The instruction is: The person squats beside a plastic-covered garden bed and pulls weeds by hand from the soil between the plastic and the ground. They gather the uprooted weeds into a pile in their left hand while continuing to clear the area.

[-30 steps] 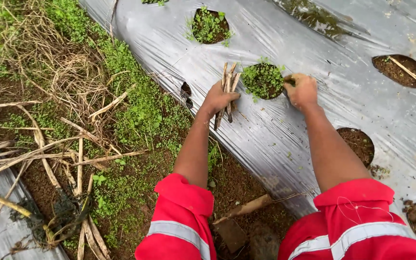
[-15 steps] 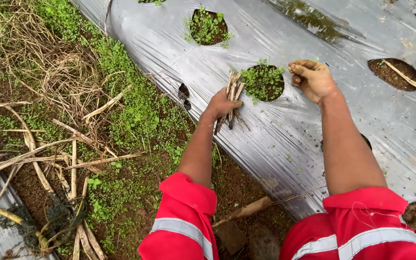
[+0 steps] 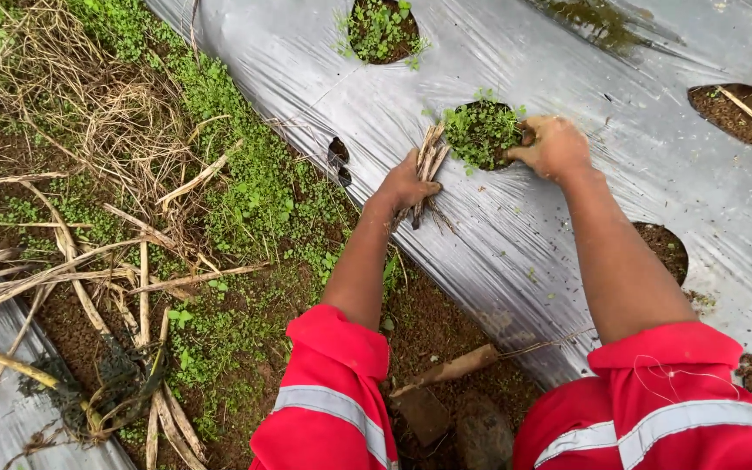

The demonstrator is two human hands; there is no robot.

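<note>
Two hands work at one weedy planting hole (image 3: pixel 480 132) in the grey mulch sheet (image 3: pixel 515 235): your left hand (image 3: pixel 406 184) grips a bundle of dry sticks (image 3: pixel 426 170) just beside it, your right hand (image 3: pixel 554 146) closes at its rim.

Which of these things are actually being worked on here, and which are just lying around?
In hand:
left hand gripping a bundle of dry sticks
right hand at the weedy planting hole
silver plastic sheet over the bed

Lying about:
dry stalks on the ground
another weedy hole
bare soil holes
</note>
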